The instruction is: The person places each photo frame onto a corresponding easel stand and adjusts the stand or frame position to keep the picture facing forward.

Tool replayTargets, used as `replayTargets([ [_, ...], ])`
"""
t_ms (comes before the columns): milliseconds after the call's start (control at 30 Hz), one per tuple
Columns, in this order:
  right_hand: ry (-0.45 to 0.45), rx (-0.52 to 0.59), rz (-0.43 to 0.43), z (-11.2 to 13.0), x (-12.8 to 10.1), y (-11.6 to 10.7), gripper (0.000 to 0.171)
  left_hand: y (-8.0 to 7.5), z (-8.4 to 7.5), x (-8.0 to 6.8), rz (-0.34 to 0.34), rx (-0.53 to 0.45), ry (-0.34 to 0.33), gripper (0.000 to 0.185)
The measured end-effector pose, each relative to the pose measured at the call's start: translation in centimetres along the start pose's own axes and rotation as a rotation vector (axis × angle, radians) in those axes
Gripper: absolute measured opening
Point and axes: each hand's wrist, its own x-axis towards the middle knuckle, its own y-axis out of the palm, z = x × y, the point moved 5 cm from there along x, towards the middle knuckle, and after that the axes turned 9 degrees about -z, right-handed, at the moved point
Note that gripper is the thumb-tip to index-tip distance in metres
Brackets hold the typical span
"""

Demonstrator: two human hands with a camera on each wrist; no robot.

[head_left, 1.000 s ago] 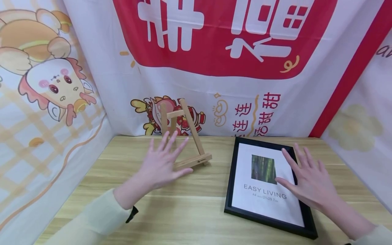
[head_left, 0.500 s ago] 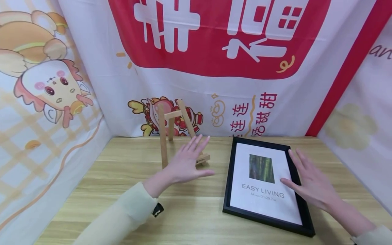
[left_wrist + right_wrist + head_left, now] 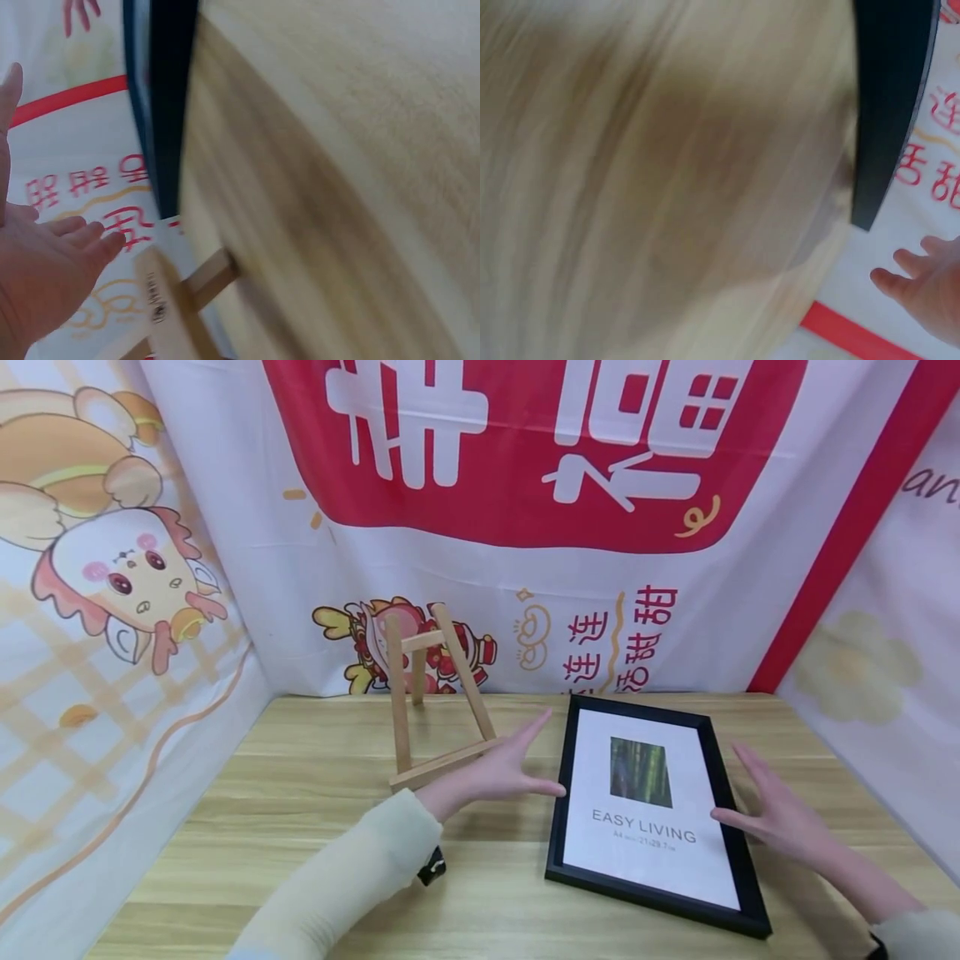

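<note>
Black frame [image 3: 738, 860]: lies flat on the worktop, right of centre, long side running away from the person. White mat inside w/ a small green photo and "EASY LIVING" printed under it.
Worktop [image 3: 315, 827]: pale wood grain, boxed in by printed cloth on 3 sides.
Left hand [image 3: 501, 768]: fingers straight and spread, holding nothing — palm turned toward the frame's left edge, thumb tip just beside that edge. Can't tell if it touches. In the left wrist view the hand [image 3: 37, 277] is flat and relaxed, w/ the frame's dark edge [image 3: 169, 105] close above it.
Right hand [image 3: 780, 814]: also flat and spread, holding nothing, at the frame's right edge; thumb reaches over the black border. Right wrist view is blurred — fingertips [image 3: 922, 285] show near the frame's corner [image 3: 889, 112].
Easel [image 3: 431, 693]: small, bare wood, stands upright just left of the left hand, near the back cloth.
Backdrop [image 3: 525, 443]: white cloth, red panel w/ white characters, cartoon figures at left.
Sleeves: pale cream on both arms.
</note>
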Motion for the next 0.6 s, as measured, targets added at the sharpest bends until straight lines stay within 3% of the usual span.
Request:
replayTargets([
  [167, -0.024, 0.07, 0.011, -1.4, -0.6, 0.0, 0.102, 1.8, 1.1, 0.8, 0.047, -0.036, -0.046, 0.116],
  [600, 0.163, 0.089, 0.18, -3.1, -1.7, 1.3, 0.09, 4.2, 3.0, 1.5, 0.154, -0.013, -0.115, 0.109],
])
